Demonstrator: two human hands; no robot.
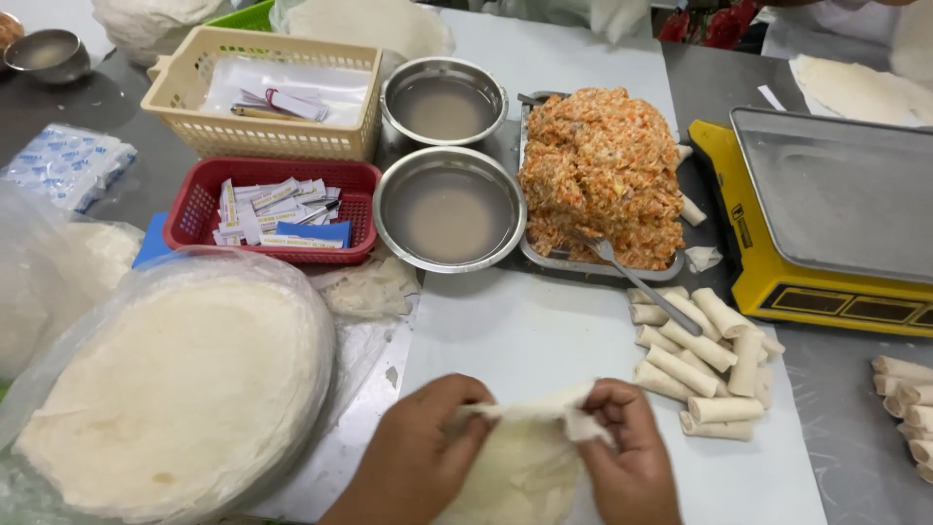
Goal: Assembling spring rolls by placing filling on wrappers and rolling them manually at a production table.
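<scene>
Both hands are working low at the frame's bottom edge, over the white board (pixel 505 331). The left hand (pixel 418 452) is curling inward, its fingers pinching the top left edge of a thin wrapper sheet (pixel 525 467). The right hand (pixel 627 452) is mirroring it, thumb and fingers pinching the sheet's top right edge, which is bunching up between them. The sheet is hanging between both hands, just above the board.

Packaging: a red basket (pixel 267 209) is holding small white paper slips and a blue packet. A cream basket (pixel 262 92) behind it is holding white paper. A blue-and-white printed bag (pixel 68 160) is lying far left. Clear plastic is surrounding the wrapper stack (pixel 185 389).
</scene>
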